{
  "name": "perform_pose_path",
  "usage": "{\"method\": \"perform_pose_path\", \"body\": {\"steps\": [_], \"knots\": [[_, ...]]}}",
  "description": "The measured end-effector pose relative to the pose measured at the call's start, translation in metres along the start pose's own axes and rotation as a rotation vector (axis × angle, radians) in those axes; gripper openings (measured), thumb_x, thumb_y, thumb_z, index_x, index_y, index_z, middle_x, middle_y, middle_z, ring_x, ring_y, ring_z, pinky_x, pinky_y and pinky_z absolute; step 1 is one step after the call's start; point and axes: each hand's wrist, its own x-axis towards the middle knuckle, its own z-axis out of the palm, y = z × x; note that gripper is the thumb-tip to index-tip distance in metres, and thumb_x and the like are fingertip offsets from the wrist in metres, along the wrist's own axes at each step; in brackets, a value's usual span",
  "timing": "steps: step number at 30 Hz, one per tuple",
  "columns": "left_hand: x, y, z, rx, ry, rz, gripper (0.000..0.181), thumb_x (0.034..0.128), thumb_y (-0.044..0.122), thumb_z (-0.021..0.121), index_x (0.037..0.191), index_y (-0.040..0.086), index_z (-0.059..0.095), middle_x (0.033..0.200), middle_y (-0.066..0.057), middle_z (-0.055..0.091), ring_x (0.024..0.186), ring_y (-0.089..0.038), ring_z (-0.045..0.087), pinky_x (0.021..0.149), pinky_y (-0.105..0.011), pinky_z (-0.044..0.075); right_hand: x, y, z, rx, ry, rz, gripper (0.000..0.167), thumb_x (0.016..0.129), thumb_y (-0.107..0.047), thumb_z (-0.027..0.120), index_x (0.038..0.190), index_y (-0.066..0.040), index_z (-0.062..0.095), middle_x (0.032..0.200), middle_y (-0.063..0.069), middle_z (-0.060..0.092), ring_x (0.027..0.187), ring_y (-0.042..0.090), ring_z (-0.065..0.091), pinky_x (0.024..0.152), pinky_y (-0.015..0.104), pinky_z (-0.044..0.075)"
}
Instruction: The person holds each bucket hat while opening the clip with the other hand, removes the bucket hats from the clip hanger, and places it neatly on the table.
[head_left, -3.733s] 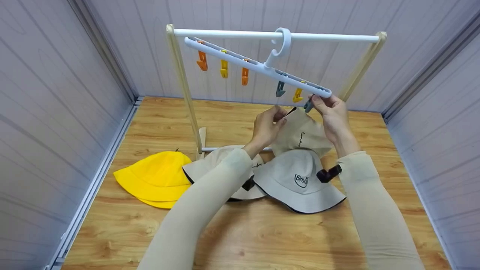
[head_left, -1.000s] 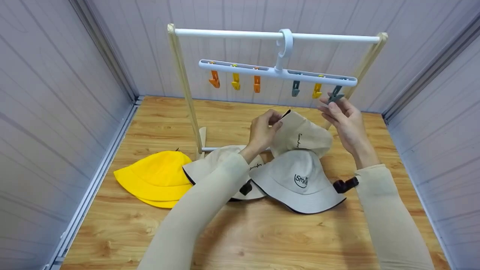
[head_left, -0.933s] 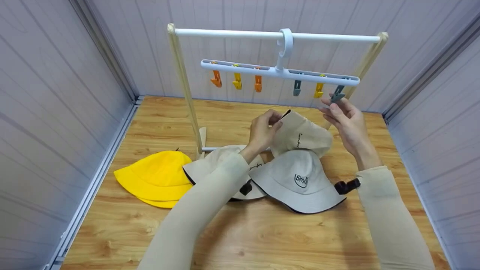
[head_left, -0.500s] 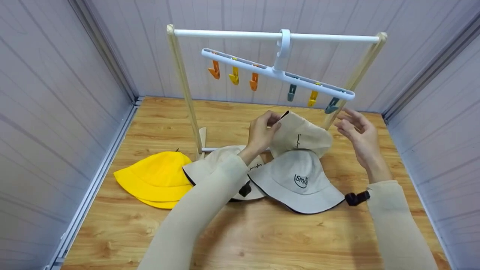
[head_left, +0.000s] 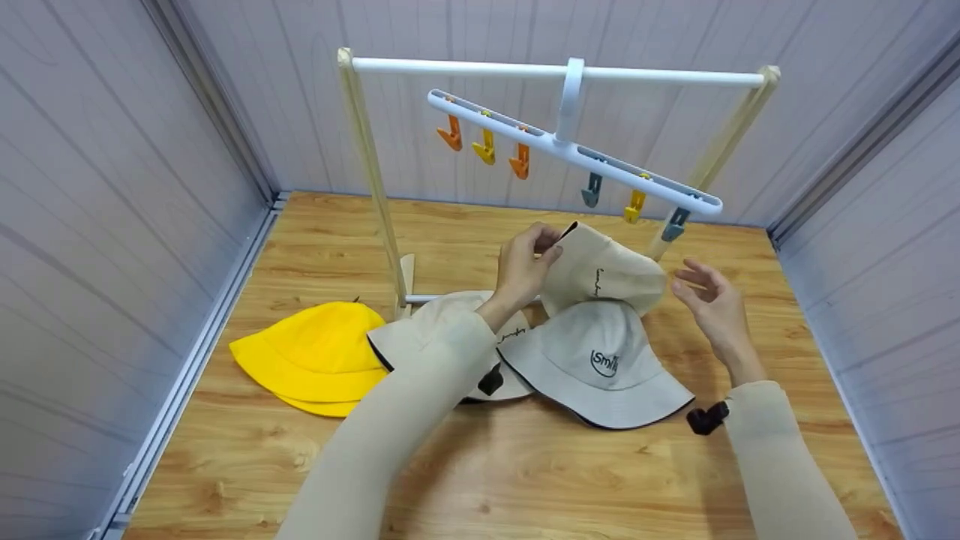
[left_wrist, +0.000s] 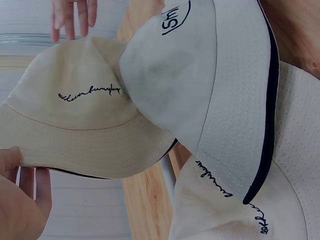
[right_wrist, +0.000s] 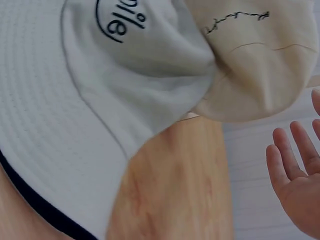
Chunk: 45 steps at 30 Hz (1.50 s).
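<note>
A beige bucket hat (head_left: 604,270) with dark script is held up by its brim edge, pinched between the thumb and fingers of my left hand (head_left: 523,261). Its crown points right, toward my right hand (head_left: 712,304), which holds nothing and has its fingers loosely spread just beyond the crown. In the right wrist view that hand's fingers (right_wrist: 283,150) stand apart from the hat. Above hangs a white clip hanger (head_left: 570,154), tilted down to the right, with orange, yellow and grey-green clips; the grey-green clip (head_left: 676,223) at its right end has nothing in it.
On the wooden surface (head_left: 570,480) lie a pale grey bucket hat (head_left: 592,367) with a "Smile" print, a cream hat (head_left: 390,341) partly under my left sleeve, and a yellow hat (head_left: 315,356). A rack with a white rail (head_left: 465,67) and wooden posts stands behind; panel walls enclose the sides.
My right hand has let go of the hanger's right-end clip and moved down and right. The hanger has swung, its right end dropping. My left hand keeps the beige bucket hat nearly in place.
</note>
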Motion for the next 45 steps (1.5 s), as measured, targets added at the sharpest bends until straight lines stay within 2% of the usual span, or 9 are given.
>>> {"method": "perform_pose_path", "body": {"steps": [7,11,17,22,26,29,35,39,45], "knots": [[0.0,0.0,0.0,-0.002,0.009,-0.001,0.012,0.1024,0.007,0.071,0.114,0.009,0.074,0.108,-0.003,0.077,0.1,-0.013,0.071,0.09,-0.022,0.056,-0.001,0.019,0.015,-0.004,-0.001,0.015,0.053,0.105,-0.014,0.068,0.152,0.005,0.05,0.143,0.031,0.059,0.11,0.001,0.062,0.092,0.009,0.05],[-0.001,0.001,0.001,-0.002,0.014,-0.004,0.012,0.1021,0.007,0.071,0.113,0.009,0.074,0.108,-0.003,0.077,0.1,-0.013,0.071,0.09,-0.022,0.056,-0.003,0.026,0.024,-0.014,0.004,0.048,0.049,0.105,-0.01,0.067,0.149,0.007,0.053,0.142,0.031,0.061,0.109,0.001,0.061,0.09,0.009,0.051],[-0.002,0.001,0.001,-0.005,0.016,-0.004,0.012,0.1019,0.006,0.071,0.113,0.009,0.074,0.107,-0.002,0.076,0.099,-0.012,0.071,0.089,-0.021,0.056,-0.004,0.031,0.034,-0.035,-0.023,0.128,0.045,0.105,-0.008,0.065,0.145,0.011,0.054,0.14,0.033,0.06,0.099,-0.005,0.06,0.086,0.011,0.054],[-0.002,0.0,0.0,0.003,0.018,-0.011,0.012,0.1022,0.008,0.071,0.114,0.009,0.074,0.107,-0.002,0.077,0.099,-0.012,0.071,0.089,-0.021,0.056,-0.004,0.027,0.04,-0.019,-0.009,0.2,0.041,0.106,-0.009,0.065,0.141,0.01,0.059,0.134,0.028,0.064,0.096,0.002,0.067,0.089,0.018,0.058],[-0.002,0.0,-0.002,0.008,0.029,-0.019,0.013,0.1022,0.008,0.072,0.115,0.01,0.074,0.107,-0.002,0.077,0.099,-0.012,0.071,0.089,-0.022,0.056,-0.004,0.021,0.043,-0.003,0.041,0.26,0.037,0.107,-0.013,0.064,0.139,0.006,0.061,0.128,0.018,0.066,0.103,0.012,0.069,0.097,0.026,0.059],[-0.001,0.001,-0.005,-0.009,0.041,-0.018,0.013,0.1022,0.008,0.071,0.115,0.009,0.074,0.108,-0.002,0.077,0.099,-0.012,0.071,0.09,-0.023,0.056,-0.002,0.017,0.043,0.021,0.086,0.271,0.037,0.107,-0.014,0.065,0.139,0.005,0.062,0.128,0.016,0.067,0.104,0.01,0.068,0.098,0.025,0.058],[-0.002,0.0,-0.013,-0.072,0.081,-0.027,0.014,0.1015,0.007,0.072,0.115,0.007,0.074,0.108,-0.004,0.076,0.099,-0.014,0.071,0.09,-0.024,0.056,0.006,0.005,0.042,-0.007,0.19,0.217,0.033,0.104,-0.014,0.07,0.131,0.004,0.067,0.121,0.01,0.071,0.096,0.002,0.067,0.089,0.017,0.057],[-0.002,0.0,-0.017,-0.12,0.117,-0.038,0.015,0.1009,0.007,0.073,0.116,0.005,0.074,0.109,-0.006,0.077,0.101,-0.017,0.071,0.09,-0.024,0.058,0.01,-0.006,0.04,-0.025,0.249,0.165,0.03,0.102,-0.013,0.072,0.126,0.003,0.07,0.115,0.008,0.072,0.096,0.003,0.066,0.087,0.015,0.056],[-0.004,0.006,-0.019,-0.189,0.139,-0.033,0.015,0.1016,0.006,0.072,0.116,0.004,0.072,0.113,-0.007,0.075,0.106,-0.017,0.071,0.091,-0.025,0.06,0.011,-0.025,0.03,-0.029,0.311,0.106,0.026,0.101,-0.017,0.075,0.121,0.0,0.073,0.105,-0.005,0.072,0.097,0.004,0.065,0.086,0.015,0.053]]}}
